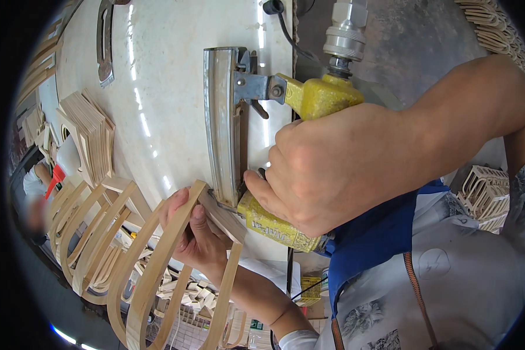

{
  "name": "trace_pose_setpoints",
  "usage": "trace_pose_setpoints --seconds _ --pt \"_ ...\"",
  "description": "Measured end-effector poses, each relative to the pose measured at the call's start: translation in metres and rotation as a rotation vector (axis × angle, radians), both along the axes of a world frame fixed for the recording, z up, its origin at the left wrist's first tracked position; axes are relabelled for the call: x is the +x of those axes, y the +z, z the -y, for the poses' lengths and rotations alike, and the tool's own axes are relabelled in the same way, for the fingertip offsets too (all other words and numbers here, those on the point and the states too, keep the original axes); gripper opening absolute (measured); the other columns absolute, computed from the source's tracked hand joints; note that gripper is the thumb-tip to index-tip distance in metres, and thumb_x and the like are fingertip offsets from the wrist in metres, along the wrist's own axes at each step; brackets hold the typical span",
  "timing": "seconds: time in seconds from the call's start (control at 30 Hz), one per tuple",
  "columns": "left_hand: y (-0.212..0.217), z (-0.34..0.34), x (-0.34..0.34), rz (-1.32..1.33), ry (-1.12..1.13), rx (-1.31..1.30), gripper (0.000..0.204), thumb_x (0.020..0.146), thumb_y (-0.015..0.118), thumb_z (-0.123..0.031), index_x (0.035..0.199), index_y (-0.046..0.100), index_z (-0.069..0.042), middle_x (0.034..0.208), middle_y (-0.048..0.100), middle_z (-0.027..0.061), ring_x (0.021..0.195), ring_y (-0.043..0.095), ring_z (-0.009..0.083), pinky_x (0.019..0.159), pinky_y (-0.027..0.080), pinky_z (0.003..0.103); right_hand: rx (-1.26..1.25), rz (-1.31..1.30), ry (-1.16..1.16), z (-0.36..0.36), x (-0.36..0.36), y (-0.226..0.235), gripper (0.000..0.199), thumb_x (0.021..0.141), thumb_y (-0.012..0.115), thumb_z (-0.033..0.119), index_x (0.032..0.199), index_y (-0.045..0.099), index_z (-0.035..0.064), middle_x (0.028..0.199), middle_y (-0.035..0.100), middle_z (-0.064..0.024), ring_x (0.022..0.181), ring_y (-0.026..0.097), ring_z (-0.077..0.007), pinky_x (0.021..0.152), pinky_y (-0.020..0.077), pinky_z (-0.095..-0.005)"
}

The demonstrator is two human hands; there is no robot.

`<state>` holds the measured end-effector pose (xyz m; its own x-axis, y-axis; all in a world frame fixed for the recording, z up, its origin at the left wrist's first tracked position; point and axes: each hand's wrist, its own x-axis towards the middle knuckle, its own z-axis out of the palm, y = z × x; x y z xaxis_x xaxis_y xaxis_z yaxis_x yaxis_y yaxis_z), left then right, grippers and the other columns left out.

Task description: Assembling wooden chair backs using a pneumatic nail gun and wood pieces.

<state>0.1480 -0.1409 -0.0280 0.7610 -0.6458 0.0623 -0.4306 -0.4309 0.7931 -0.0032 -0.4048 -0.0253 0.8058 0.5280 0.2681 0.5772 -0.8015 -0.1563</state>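
My right hand is wrapped round the grip of a yellow pneumatic nail gun, its grey metal magazine lying lengthwise in front of my knuckles. A metal air coupling sits on the tool's top end. My left hand is closed on a bent, U-shaped wooden frame, thumb on the near side and fingers partly behind the wood. A short wooden crosspiece runs from this frame toward a second curved leg. The nail gun's lower yellow end is close beside the crosspiece; whether they touch I cannot tell.
More curved wooden frames stand in a row at left. Behind them, flat wooden pieces are stacked on the white table. A metal hand tool lies farther up. Another person is at the far left. Wooden frames are piled at right.
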Motion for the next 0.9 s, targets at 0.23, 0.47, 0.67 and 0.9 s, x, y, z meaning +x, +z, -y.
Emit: trace_pose_setpoints --seconds 0.23,0.47,0.67,0.9 --pt "0.0064 0.0037 -0.0014 0.033 0.017 0.021 0.022 0.100 0.072 -0.006 0.119 0.072 0.005 0.116 0.069 0.0136 0.103 0.067 0.0223 0.092 0.055 0.034 -0.071 0.093 -0.018 0.0006 0.0010 0.0025 0.040 0.081 0.065 0.021 0.111 0.077 -0.0028 0.065 0.061 0.0022 0.058 0.058 -0.0132 0.053 0.0371 -0.0259" --pt "0.0057 0.0028 0.0002 0.044 -0.003 0.022 0.020 0.100 0.072 -0.005 0.117 0.073 0.006 0.113 0.070 0.0135 0.101 0.067 0.0223 0.091 0.054 0.033 -0.022 0.001 -0.022 -0.0015 0.0002 -0.0008 0.038 0.082 0.065 0.020 0.110 0.076 -0.0029 0.065 0.061 0.0019 0.058 0.058 -0.0128 0.052 0.0366 -0.0256" --pt "0.0040 0.0031 0.0005 0.061 -0.001 0.017 0.020 0.100 0.072 -0.006 0.117 0.073 0.005 0.112 0.070 0.0126 0.100 0.067 0.0213 0.089 0.054 0.033 -0.047 0.016 -0.011 0.0009 0.0015 -0.0011 0.039 0.083 0.065 0.020 0.112 0.076 -0.0032 0.065 0.060 0.0016 0.058 0.058 -0.0126 0.052 0.0372 -0.0254" --pt "0.0053 0.0061 0.0000 0.042 0.003 0.024 0.021 0.100 0.073 -0.006 0.118 0.072 0.005 0.110 0.069 0.0121 0.098 0.067 0.0205 0.087 0.054 0.032 -0.034 0.056 -0.031 0.0023 0.0018 -0.0023 0.038 0.082 0.065 0.020 0.111 0.076 -0.0031 0.065 0.060 0.0014 0.058 0.058 -0.0128 0.052 0.0370 -0.0255"
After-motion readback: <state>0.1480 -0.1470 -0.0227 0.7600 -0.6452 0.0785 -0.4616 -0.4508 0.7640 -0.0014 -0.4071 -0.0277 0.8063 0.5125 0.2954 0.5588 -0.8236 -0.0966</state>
